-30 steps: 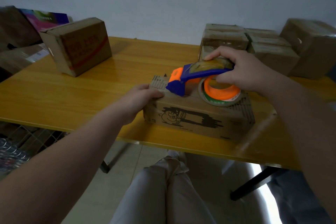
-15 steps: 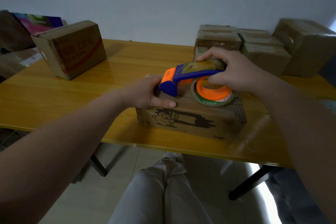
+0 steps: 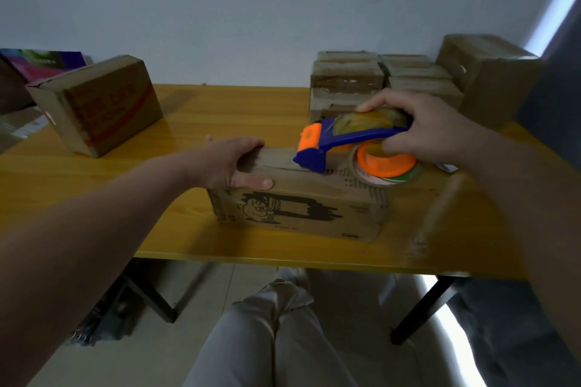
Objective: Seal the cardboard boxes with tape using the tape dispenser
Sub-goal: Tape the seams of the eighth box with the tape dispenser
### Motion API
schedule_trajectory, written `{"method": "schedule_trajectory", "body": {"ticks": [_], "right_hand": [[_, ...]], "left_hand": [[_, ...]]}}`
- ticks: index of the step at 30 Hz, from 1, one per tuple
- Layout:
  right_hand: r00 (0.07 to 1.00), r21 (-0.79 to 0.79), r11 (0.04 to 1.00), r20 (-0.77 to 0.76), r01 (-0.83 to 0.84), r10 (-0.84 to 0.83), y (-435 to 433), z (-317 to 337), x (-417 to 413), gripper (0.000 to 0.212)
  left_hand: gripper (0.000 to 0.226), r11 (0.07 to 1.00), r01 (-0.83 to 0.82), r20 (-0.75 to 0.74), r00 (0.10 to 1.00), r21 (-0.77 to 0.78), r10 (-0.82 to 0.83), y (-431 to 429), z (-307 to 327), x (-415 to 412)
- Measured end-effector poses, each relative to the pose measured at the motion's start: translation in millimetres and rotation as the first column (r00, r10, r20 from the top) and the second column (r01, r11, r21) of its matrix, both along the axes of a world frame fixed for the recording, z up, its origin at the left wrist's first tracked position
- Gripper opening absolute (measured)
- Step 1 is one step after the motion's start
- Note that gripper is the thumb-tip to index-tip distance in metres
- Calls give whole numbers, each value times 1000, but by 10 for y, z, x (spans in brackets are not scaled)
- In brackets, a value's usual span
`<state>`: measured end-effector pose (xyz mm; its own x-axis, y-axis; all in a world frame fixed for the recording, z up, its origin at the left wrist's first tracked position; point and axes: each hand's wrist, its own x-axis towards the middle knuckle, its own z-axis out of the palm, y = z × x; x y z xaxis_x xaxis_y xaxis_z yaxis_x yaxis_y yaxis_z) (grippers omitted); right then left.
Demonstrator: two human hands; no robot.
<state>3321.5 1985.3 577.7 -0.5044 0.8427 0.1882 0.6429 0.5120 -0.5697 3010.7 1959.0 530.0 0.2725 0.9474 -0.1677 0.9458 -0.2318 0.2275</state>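
A low cardboard box point(image 3: 301, 210) with a black cartoon print lies near the front edge of the yellow table point(image 3: 195, 122). My left hand point(image 3: 234, 163) grips the box's left end, fingers over the top and thumb on the front face. My right hand point(image 3: 421, 128) holds a blue and orange tape dispenser point(image 3: 342, 141) with a tape roll point(image 3: 386, 166). The dispenser's blue nose rests on the box's top seam near the middle.
A larger box point(image 3: 97, 103) with red print stands at the table's left. Several brown boxes point(image 3: 345, 81) are stacked at the back right, with a big one point(image 3: 490, 75) beside them. My legs point(image 3: 270, 336) show below the table edge.
My left hand has slid onto the box's left end and taken hold of it. The dispenser has moved right along the top seam, away from the left end.
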Motion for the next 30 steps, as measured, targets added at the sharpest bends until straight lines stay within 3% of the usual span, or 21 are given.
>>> {"method": "schedule_trajectory", "body": {"ticks": [6,10,15,18,30], "right_hand": [[1000,3,1000,-28,-1,1,17,-22,3,53],[998,-16,1000,-58,6,-6,15,-17,-125,53],[995,-23,999,-88,-49,46,13,-19,-692,50],[995,-26,997,-67,-75,73,28,-6,-905,49],[998,-15,999,38,-43,44,27,-111,-367,57]], "left_hand": [[110,984,152,102,985,-89,-143,122,76,316],[108,981,170,30,985,-93,-167,222,118,211],[108,974,40,-187,979,-223,-83,295,264,-271],[106,980,-12,-289,956,-198,-47,329,278,-380],[126,960,-117,-304,952,-255,35,388,263,-348]]}}
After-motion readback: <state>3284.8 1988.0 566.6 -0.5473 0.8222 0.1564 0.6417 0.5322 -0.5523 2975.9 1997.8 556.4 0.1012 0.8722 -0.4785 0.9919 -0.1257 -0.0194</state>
